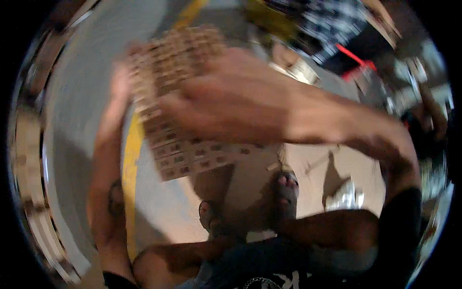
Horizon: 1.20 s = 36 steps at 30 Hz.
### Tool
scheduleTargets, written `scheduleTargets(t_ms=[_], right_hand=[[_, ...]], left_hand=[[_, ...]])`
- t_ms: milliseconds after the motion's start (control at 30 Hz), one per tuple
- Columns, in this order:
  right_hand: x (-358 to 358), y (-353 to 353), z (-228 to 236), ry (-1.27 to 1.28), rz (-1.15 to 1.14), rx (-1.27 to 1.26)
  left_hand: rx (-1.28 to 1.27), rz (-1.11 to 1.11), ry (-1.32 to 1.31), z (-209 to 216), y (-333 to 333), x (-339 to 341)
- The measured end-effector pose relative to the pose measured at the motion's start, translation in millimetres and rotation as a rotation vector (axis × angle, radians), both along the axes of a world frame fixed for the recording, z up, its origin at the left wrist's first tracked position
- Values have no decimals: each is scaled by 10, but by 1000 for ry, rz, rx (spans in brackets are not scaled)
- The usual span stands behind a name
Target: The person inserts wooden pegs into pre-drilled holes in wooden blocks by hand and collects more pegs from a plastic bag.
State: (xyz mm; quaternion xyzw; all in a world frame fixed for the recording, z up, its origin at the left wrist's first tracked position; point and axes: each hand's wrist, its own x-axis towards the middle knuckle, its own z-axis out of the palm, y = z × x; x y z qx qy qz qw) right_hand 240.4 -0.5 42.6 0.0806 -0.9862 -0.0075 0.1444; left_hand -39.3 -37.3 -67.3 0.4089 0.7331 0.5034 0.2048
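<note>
In front of me is a brown, cardboard-like stack (180,58) of small pieces, tilted, with rows of small dark marks. My left hand (121,79) grips its left edge; the fingertips curl over the upper corner and are smeared. Across the stack's middle and right side lies my right hand (216,98), its fingers curled in and blurred by motion. What that hand pinches, if anything, is hidden. The lower rows of the stack show below my right wrist.
Grey floor with a yellow line (132,159) runs along the left. My feet (287,190) stand below the stack. A person in a checked garment (332,21) is at the upper right, near a red-handled object (355,60). Crumpled clear plastic (344,197) lies at the right. Brown stacks (29,149) line the left rim.
</note>
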Motion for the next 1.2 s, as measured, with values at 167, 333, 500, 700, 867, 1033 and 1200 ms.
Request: scheduleTargets(t_ms=[167,333,500,700,867,1033,1200], right_hand=[[-166,118,-27,190,250,-66],[430,-68,-10,-15,-211,-286],[1805,-181,-2023,-307,-1067,-832],[1969,-621,-3001,-440,-1532,-985],[1787,-725,-2890,-479,-1431,-893],[1924,-773,-3201,-502,-1481,-745],[2075,-601,-3146,-247,-1277,-883]], left_hand=[[-33,-14,-152,16,-30,-155],[-109,-113,-172,98,46,-71],[-119,-64,-256,216,-419,-324],[-79,-190,-351,81,-108,-430],[-85,85,-222,350,-155,58],[30,18,-145,361,-91,295],[18,74,-197,442,-239,200]])
